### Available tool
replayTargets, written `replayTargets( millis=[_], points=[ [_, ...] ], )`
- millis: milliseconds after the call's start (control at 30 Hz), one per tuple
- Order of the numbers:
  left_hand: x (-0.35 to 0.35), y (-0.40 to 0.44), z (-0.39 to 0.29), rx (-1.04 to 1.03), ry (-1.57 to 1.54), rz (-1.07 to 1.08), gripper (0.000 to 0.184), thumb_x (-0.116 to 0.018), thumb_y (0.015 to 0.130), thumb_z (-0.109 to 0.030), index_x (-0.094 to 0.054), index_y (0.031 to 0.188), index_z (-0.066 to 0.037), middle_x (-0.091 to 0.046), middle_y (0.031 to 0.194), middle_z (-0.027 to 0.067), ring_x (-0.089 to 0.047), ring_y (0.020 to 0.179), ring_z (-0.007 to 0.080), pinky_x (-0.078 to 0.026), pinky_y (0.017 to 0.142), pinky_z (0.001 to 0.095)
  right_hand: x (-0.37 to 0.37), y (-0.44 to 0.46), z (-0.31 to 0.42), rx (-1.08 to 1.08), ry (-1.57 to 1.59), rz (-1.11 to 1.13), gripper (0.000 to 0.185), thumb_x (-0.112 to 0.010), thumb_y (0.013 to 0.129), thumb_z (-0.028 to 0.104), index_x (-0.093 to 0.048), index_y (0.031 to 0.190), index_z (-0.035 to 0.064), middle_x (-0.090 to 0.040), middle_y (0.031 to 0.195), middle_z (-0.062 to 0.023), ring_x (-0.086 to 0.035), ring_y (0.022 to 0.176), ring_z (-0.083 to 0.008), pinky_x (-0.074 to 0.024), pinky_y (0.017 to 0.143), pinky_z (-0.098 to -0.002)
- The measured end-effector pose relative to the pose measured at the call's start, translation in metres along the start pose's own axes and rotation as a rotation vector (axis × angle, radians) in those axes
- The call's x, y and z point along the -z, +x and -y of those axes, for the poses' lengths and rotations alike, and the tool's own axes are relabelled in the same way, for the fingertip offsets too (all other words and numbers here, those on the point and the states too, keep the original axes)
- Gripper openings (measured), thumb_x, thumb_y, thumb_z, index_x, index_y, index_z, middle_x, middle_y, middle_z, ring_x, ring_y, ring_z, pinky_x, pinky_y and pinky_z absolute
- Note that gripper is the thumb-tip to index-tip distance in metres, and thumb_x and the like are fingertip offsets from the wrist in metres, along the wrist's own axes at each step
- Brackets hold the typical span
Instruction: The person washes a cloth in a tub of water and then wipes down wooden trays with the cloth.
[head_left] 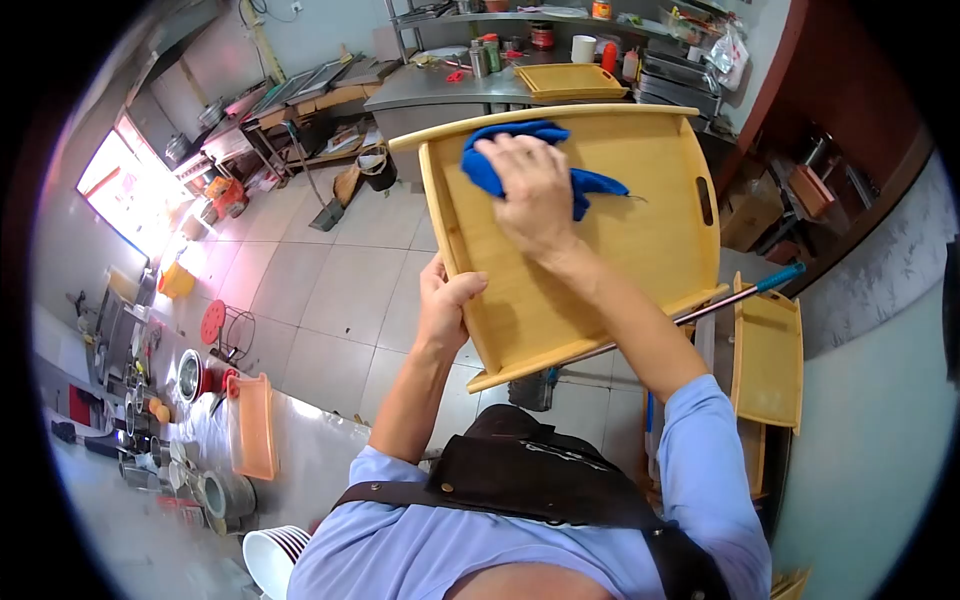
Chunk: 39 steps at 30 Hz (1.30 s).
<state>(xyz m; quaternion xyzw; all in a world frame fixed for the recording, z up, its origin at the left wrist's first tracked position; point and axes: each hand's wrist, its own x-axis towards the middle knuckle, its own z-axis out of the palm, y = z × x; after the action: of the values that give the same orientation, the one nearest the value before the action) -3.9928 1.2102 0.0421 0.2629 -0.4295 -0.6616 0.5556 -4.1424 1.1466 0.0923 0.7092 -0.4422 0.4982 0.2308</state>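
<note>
A yellow wooden serving tray [630, 250] is held up in front of me, tilted, its inner face towards me and a slot handle in its right end wall. My left hand [447, 305] grips the left end wall, thumb over the rim and fingers behind it. Near the tray's upper left corner, my right hand [530, 190] presses a blue cloth [484, 170] against the inner face. Its fingers are curled onto the bunched cloth, and a loose end of the cloth trails to the right.
Another wooden tray [768, 360] stands at the right, beside a pole with a teal grip [780, 277]. A metal counter [425, 88] at the back bears bottles and a stacked tray [570, 80]. On the left counter lie an orange bin [254, 425] and white bowls [268, 562]. A red stool [214, 322] stands on the tiled floor.
</note>
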Motion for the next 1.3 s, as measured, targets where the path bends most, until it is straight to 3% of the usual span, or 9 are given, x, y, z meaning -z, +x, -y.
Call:
replayTargets(
  millis=[300,333,433,533,700,967,1133,1233,1300],
  points=[
    [0.044,0.003,0.013,-0.008,-0.069,-0.064,0.034,-0.057,0.067,-0.004,-0.056,0.101,0.002,-0.062,0.091,0.0091,-0.061,0.074,0.0169,-0.053,0.069,0.0294,0.018,-0.037,0.033,0.032,0.610,0.358,0.026,-0.063,0.077,0.018,-0.063,0.101,0.0090,-0.066,0.092,-0.0140,-0.062,0.089,-0.0327,-0.0448,0.082,-0.0416],
    [0.043,0.002,0.012,-0.012,-0.051,-0.061,0.036,-0.057,0.067,-0.005,-0.055,0.102,0.003,-0.062,0.091,0.0094,-0.062,0.074,0.0177,-0.053,0.070,0.0300,0.027,-0.040,0.028,-0.167,0.830,0.606,0.024,-0.063,0.081,0.021,-0.064,0.101,0.0066,-0.066,0.088,-0.0164,-0.064,0.086,-0.0327,-0.0477,0.078,-0.0390],
    [0.029,-0.006,0.001,-0.015,0.018,-0.072,0.044,-0.058,0.067,-0.008,-0.051,0.109,0.004,-0.062,0.093,0.0112,-0.063,0.079,0.0203,-0.053,0.072,0.0323,0.037,-0.022,0.011,-0.999,1.018,0.273,0.025,-0.059,0.086,0.018,-0.062,0.108,0.0055,-0.067,0.088,-0.0173,-0.066,0.085,-0.0254,-0.0490,0.075,-0.0353],
    [0.015,-0.011,-0.002,-0.046,0.119,-0.075,0.043,-0.059,0.067,-0.010,-0.052,0.108,0.003,-0.061,0.092,0.0101,-0.061,0.079,0.0192,-0.052,0.071,0.0315,0.067,0.024,0.020,-0.297,0.466,-0.276,0.033,-0.060,0.083,0.004,-0.057,0.116,0.0070,-0.062,0.105,-0.0096,-0.061,0.093,-0.0226,-0.0477,0.081,-0.0325],
    [-0.007,-0.022,-0.004,0.003,0.187,-0.004,0.042,-0.060,0.067,-0.014,-0.054,0.106,0.000,-0.059,0.090,0.0078,-0.060,0.078,0.0178,-0.050,0.070,0.0299,0.038,0.013,-0.036,0.430,-0.201,0.040,0.035,-0.061,0.081,0.022,-0.059,0.115,0.0158,-0.062,0.105,-0.0077,-0.059,0.097,-0.0223,-0.0412,0.088,-0.0395],
    [-0.002,-0.046,-0.026,0.038,0.106,-0.085,0.048,-0.063,0.064,-0.011,-0.051,0.109,0.004,-0.061,0.092,0.0110,-0.062,0.076,0.0196,-0.053,0.071,0.0315,0.132,-0.064,-0.198,-0.051,-0.280,0.272,0.028,-0.068,0.079,0.022,-0.060,0.103,0.0108,-0.066,0.095,-0.0075,-0.063,0.090,-0.0299,-0.0486,0.079,-0.0394],
    [0.031,-0.033,-0.009,0.065,0.161,-0.053,0.048,-0.064,0.065,-0.009,-0.051,0.109,0.004,-0.061,0.092,0.0112,-0.062,0.077,0.0187,-0.053,0.071,0.0304,0.136,-0.107,-0.197,-0.168,-0.412,-0.032,0.021,-0.063,0.080,0.024,-0.058,0.096,0.0101,-0.065,0.093,-0.0106,-0.062,0.090,-0.0321,-0.0483,0.078,-0.0425],
    [0.038,-0.034,-0.008,0.026,0.151,-0.098,0.046,-0.063,0.065,-0.009,-0.051,0.108,0.003,-0.061,0.092,0.0100,-0.061,0.078,0.0181,-0.052,0.071,0.0297,0.165,-0.122,-0.221,-1.104,-0.444,-0.016,0.036,-0.057,0.086,0.036,-0.061,0.101,0.0037,-0.066,0.095,-0.0201,-0.062,0.093,-0.0381,-0.0484,0.079,-0.0465],
    [0.029,-0.031,-0.012,-0.026,0.158,-0.129,0.037,-0.062,0.067,-0.010,-0.053,0.101,0.000,-0.057,0.085,0.0053,-0.058,0.075,0.0157,-0.050,0.069,0.0285,0.176,-0.129,-0.223,-1.122,-0.391,-0.253,0.041,-0.054,0.089,0.040,-0.062,0.101,0.0023,-0.065,0.093,-0.0247,-0.063,0.089,-0.0404,-0.0483,0.078,-0.0475]
  ],
)
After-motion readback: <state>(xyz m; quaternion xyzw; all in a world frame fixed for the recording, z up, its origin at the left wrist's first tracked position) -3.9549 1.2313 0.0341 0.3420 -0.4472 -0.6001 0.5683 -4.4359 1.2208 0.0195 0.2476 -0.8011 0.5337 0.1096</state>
